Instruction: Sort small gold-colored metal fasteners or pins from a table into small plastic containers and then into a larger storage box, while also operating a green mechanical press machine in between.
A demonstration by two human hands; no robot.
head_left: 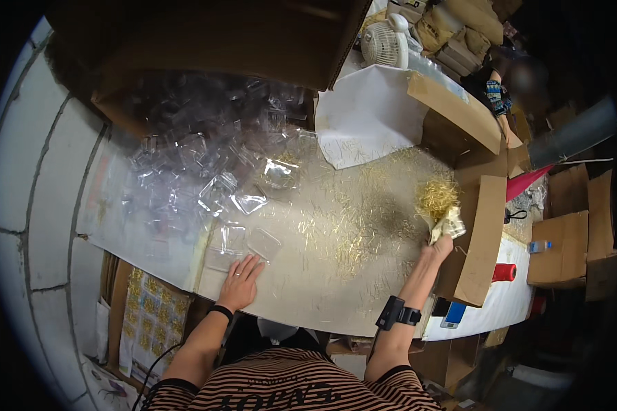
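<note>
My left hand (pixel 240 284) lies with fingers outstretched at the near edge of an open clear plastic case (pixel 227 238), its fingertips touching or just beside it. On the right of the worktop, my right hand (pixel 443 245) is closed round a crumpled cream-coloured wad (pixel 450 225) with dark marks; whether it is paper or cloth I cannot tell. Just beyond that wad sits a heap of thin gold pins or wire pieces (pixel 437 196). Many more loose gold pieces (pixel 355 246) are strewn over the middle of the beige board (pixel 301 294).
A large pile of clear plastic cases (pixel 178 185) spills from a cardboard box (pixel 219 41) at the back left. A white sheet (pixel 363 113) and cardboard walls (pixel 476 240) border the board. Farther right are a red object (pixel 504 272), a fan (pixel 385 45) and another person's arm (pixel 498 99).
</note>
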